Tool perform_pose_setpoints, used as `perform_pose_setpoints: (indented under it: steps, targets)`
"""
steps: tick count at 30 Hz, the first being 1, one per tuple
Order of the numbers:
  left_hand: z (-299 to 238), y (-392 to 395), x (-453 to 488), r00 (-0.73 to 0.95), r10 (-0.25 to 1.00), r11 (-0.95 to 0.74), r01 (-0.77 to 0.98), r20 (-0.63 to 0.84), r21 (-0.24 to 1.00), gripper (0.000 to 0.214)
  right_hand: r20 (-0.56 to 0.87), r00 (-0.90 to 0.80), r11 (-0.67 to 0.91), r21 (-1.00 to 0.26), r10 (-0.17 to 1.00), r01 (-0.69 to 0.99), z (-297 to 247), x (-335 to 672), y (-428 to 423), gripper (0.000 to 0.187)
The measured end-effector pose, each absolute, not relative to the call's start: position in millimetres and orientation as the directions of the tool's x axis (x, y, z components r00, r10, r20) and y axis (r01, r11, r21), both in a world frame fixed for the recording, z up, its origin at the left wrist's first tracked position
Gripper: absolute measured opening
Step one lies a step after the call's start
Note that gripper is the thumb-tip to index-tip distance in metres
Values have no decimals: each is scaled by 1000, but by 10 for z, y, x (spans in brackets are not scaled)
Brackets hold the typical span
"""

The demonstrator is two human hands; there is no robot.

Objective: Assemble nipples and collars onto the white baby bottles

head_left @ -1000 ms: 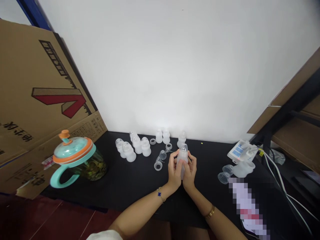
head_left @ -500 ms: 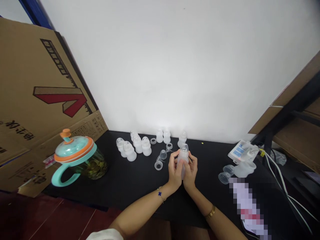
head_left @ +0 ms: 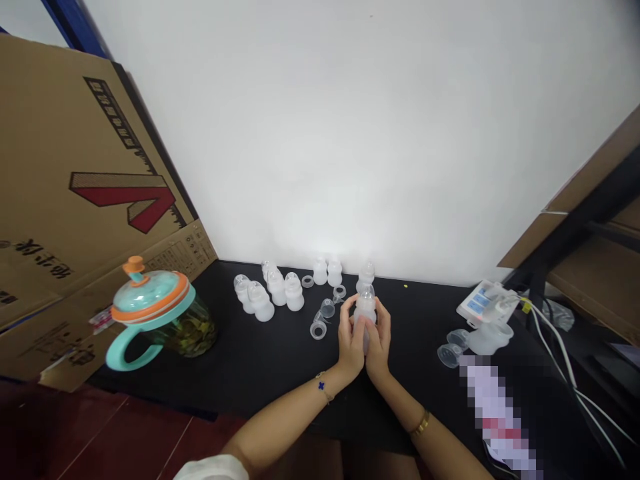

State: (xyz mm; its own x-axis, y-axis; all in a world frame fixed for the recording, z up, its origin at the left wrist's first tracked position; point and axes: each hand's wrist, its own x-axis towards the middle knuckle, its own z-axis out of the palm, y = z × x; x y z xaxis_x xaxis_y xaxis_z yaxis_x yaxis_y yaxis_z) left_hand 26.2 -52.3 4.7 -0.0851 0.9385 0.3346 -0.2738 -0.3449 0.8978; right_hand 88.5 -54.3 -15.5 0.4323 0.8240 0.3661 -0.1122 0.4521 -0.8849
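Between my two hands a baby bottle (head_left: 366, 308) stands upright, white and translucent with a clear cap on top. My left hand (head_left: 351, 339) wraps its left side and my right hand (head_left: 379, 339) its right, both thumbs on the front of the bottle. Its lower part is hidden by my palms. Just behind it stands another capped bottle (head_left: 367, 273). To the left of my hands lie a clear cap (head_left: 327, 308) and loose rings, one ring (head_left: 318, 330) nearest me. Two bottles without caps (head_left: 334, 272) stand near the wall.
Several capped bottles (head_left: 261, 303) are grouped left of centre. A large lidded jug (head_left: 193, 330) with a teal handle stands at the left, by a cardboard box (head_left: 45, 167). At the right are clear caps (head_left: 450, 355), a white power box (head_left: 480, 303) and cables (head_left: 560, 350).
The fingers have shifted slightly around the bottle, and its cap sits a little lower between them. The view has moved very slightly; everything else stays in place.
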Motion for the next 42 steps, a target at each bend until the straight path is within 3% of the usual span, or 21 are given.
perform_pose_setpoints:
  steps: [6, 19, 42]
  targets:
    - [72, -515, 260, -71, 930, -364, -291, 360, 885, 51, 334, 351, 410, -897, 875, -167, -140, 895, -553, 61]
    - [13, -507, 262, -43, 943, -327, -314, 330, 891, 48, 401, 430, 473, -878, 809, -70, -130, 901, -547, 52]
    - [-29, -495, 272, -58, 949, -313, -307, 310, 899, 45, 384, 452, 476, -873, 805, -106, -175, 899, -552, 48]
